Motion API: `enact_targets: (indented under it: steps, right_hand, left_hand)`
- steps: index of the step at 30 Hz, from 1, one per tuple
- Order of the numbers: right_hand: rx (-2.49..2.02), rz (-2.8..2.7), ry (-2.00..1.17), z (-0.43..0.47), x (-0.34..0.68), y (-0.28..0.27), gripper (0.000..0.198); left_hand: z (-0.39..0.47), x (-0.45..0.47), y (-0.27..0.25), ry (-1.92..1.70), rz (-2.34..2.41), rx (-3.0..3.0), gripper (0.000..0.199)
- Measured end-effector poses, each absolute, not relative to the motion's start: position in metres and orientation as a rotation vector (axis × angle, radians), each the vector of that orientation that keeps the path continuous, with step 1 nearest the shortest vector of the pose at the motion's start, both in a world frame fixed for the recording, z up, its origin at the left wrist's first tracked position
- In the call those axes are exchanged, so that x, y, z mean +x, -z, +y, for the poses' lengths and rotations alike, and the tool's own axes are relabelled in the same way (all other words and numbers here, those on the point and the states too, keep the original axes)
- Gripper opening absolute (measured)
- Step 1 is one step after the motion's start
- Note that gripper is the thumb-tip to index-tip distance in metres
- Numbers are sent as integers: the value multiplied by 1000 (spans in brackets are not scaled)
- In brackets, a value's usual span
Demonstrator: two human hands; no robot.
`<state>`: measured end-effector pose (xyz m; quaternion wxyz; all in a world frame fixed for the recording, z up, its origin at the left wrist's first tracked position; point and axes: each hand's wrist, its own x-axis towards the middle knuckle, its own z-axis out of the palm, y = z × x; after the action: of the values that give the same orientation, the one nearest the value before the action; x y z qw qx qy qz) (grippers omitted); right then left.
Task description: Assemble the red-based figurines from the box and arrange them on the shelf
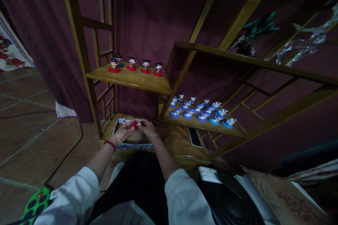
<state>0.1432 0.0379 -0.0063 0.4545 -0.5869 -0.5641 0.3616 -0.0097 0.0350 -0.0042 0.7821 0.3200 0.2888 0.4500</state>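
Note:
Between my two hands is a small figurine [137, 125] with a red base and a dark head, held over a shallow open box [137, 146]. My left hand [123, 133] is closed on the red base. My right hand [148, 129] pinches the figurine near its head. Another small figurine [124, 122] shows inside the box, beyond my left hand. Above, on the upper wooden shelf [132, 80], stand several similar figurines [145, 66], most on red bases. My fingers partly hide the held figurine.
Several blue and purple figurines [202, 110] stand on the right shelf. A phone [194, 137] lies on the lower board right of the box. Upright wooden posts [76, 35] frame the shelves. A black cable [69, 154] and a green power strip [37, 202] lie on the left floor.

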Motion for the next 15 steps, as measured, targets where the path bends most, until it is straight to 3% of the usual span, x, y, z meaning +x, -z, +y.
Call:
enact_targets:
  steps: [15]
  right_hand:
    - [-1506, -1407, -839, 32, 134, -13, 16]
  left_hand:
    - [33, -13, 3, -1018, 604, 664, 34]
